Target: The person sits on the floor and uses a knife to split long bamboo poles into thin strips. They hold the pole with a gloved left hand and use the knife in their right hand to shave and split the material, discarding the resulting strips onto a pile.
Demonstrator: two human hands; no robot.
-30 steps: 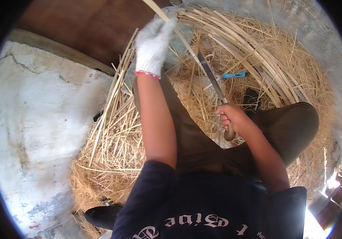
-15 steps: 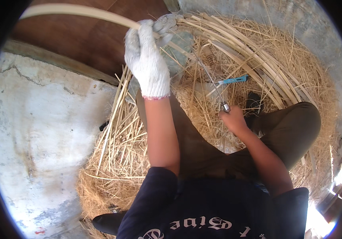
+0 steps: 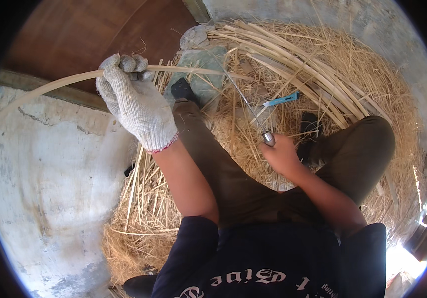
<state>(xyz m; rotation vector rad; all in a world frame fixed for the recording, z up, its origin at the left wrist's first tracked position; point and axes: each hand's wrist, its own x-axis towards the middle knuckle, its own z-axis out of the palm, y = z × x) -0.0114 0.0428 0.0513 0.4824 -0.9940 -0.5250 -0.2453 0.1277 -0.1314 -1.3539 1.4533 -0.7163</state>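
My left hand (image 3: 136, 97), in a white knitted glove, is closed on a long pale bamboo-like strip (image 3: 69, 82). The strip bends down to the left of the glove and stretches out to the right of it. My bare right hand (image 3: 282, 156) grips a knife (image 3: 247, 105) with a long narrow blade and a metal collar; its handle is hidden in my fist. The blade points up and away to the left, and crosses the strip's right part in view; whether they touch I cannot tell.
A blue-handled cutter (image 3: 282, 99) lies on the heaped shavings (image 3: 238, 134) between my legs. Split strips (image 3: 303, 64) are bundled at the far right. A greenish slab (image 3: 206, 59) and a grey stone (image 3: 193, 36) sit ahead. Walls (image 3: 49, 179) stand close on both sides.
My left hand has moved left and nearer, drawing the strip along with it. My right hand and the knife have shifted slightly left.
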